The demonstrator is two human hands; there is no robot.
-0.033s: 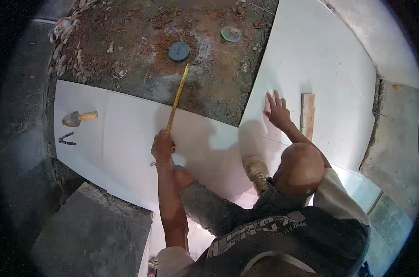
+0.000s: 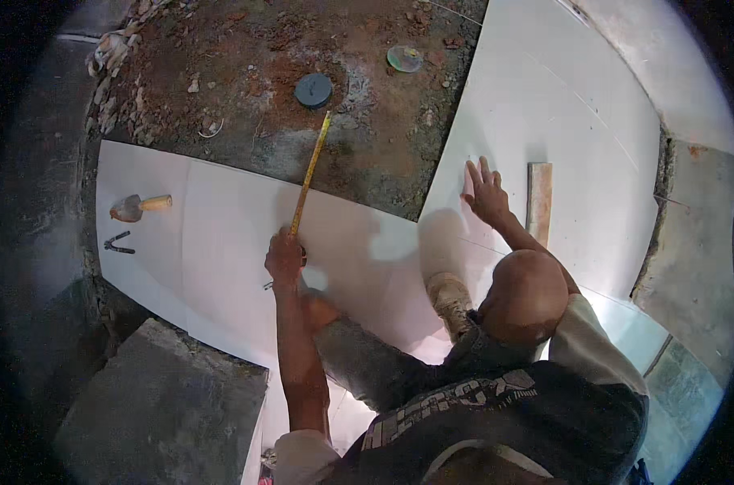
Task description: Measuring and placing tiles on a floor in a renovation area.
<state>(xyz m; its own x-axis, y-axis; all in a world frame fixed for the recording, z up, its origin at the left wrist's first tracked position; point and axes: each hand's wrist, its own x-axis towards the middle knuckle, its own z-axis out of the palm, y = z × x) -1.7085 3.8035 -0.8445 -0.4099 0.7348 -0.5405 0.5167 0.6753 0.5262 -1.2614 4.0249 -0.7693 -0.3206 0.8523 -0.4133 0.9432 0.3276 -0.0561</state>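
We find left hand [image 2: 284,260], centre-left of frame, reaching forward, closed around tape measure [image 2: 310,174] | right hand [image 2: 487,198], right of centre, spread over white tile [image 2: 577,105], empty | tape measure yellow, drawn out, slanting toward upper centre.

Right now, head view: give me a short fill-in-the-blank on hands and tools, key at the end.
1. The left hand holds a tape measure whose extended part is ____ in colour.
2. In the picture, the right hand is on the ____ side of the brownish block.
3. Of the trowel and the V-shaped tool, the one lower in the picture is the ____.

Missing words: yellow; left; V-shaped tool
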